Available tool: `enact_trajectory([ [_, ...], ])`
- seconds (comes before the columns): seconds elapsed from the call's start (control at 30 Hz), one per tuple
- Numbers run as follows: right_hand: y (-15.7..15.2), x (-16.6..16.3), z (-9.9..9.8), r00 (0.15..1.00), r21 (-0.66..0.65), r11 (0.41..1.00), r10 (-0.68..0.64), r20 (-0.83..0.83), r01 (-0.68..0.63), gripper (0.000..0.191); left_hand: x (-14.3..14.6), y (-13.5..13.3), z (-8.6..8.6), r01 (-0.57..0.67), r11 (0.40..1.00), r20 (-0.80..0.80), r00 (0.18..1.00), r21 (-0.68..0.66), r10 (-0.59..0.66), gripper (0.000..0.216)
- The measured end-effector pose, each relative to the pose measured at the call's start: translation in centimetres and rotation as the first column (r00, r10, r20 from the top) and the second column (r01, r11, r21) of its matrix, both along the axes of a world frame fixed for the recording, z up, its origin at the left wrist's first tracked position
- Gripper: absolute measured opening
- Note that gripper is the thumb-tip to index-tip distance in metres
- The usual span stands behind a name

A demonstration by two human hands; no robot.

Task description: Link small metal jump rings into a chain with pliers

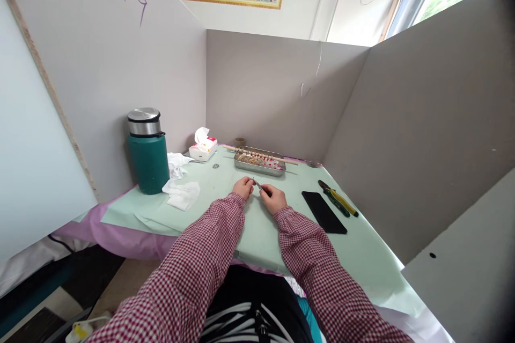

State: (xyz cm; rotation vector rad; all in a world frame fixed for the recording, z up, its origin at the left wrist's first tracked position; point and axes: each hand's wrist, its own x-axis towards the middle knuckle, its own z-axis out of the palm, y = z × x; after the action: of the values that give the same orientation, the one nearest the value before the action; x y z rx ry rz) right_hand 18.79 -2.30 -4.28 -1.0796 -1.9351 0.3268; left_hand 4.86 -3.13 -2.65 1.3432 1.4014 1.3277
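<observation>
My left hand [243,188] and my right hand [273,197] rest close together on the pale green table cover [225,214], both with fingers pinched. Between them they hold a small thin metal piece [256,184], too small to name. Just beyond the hands lies a metal tray [259,162] filled with small beads, with a wooden stick [261,155] laid across its top.
A green flask with a steel lid [148,150] stands at the left, with crumpled tissues [182,193] and a tissue pack [203,147] near it. A black phone [324,212] and green-and-yellow pliers [338,199] lie at the right. Grey partition walls enclose the table.
</observation>
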Motion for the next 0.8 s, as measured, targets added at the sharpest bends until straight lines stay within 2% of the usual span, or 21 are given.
enact_trajectory([
  [0.2, -0.3, -0.2, 0.2, 0.991, 0.043, 0.997, -0.063, 0.122, 0.058, 0.024, -0.3, 0.4, -0.3, -0.069, 0.995, -0.170, 0.982, 0.076, 0.081, 0.021],
  [0.4, -0.6, -0.7, 0.3, 0.941, 0.105, 0.984, -0.172, 0.293, 0.147, 0.025, -0.6, 0.6, -0.1, -0.159, 0.980, -0.411, 0.891, 0.118, 0.194, 0.022],
  [0.53, -0.9, -0.9, 0.4, 0.918, 0.127, 0.980, -0.188, 0.350, 0.152, 0.025, -0.5, 0.6, -0.1, -0.178, 0.977, -0.472, 0.856, 0.114, 0.211, 0.024],
  [0.7, -1.4, -1.4, 0.5, 0.859, 0.182, 0.961, -0.269, 0.435, 0.209, 0.025, -0.5, 0.7, -0.3, -0.224, 0.963, -0.536, 0.800, 0.148, 0.268, 0.023],
  [0.8, -1.3, -1.3, 0.4, 0.875, 0.166, 0.965, -0.254, 0.413, 0.202, 0.025, -0.5, 0.7, -0.3, -0.218, 0.965, -0.513, 0.817, 0.144, 0.262, 0.022],
])
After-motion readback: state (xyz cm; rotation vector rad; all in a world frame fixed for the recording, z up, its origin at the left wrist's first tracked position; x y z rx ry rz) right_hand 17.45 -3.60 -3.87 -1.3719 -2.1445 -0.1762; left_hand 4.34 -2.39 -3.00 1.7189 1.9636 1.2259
